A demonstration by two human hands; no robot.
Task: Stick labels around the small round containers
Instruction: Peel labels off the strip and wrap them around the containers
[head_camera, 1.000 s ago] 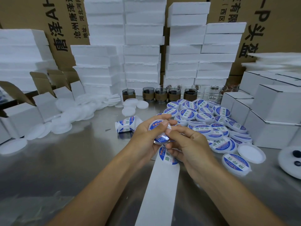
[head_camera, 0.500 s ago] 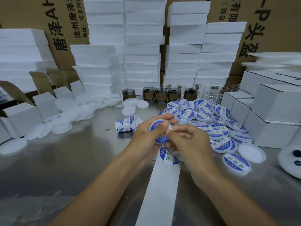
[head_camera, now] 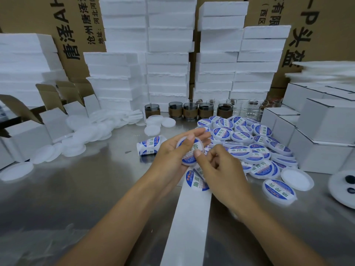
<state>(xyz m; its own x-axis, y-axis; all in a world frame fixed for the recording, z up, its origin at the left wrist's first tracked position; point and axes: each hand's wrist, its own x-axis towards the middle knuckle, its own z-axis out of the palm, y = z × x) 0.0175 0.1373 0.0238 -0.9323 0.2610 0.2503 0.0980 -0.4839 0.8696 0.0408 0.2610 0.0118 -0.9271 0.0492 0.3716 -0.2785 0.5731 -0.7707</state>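
— Since the liner strip (head_camera: pixel 190 217) lies nearest, what's changed above it?
— Left hand (head_camera: pixel 169 158) holds the container (head_camera: pixel 187 161), fingers now spread behind. Right hand (head_camera: pixel 221 173) fingers curled, thumb on its label (head_camera: pixel 194 149). Looks stuck; the labelled pile (head_camera: pixel 249 143) lies beyond.

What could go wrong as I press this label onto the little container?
1. The right hand presses the label with its thumb alone, so it may wrinkle or sit off-centre on the container that the left hand grips.
2. The backing strip runs between the forearms; an arm could drag it and lift the next label.
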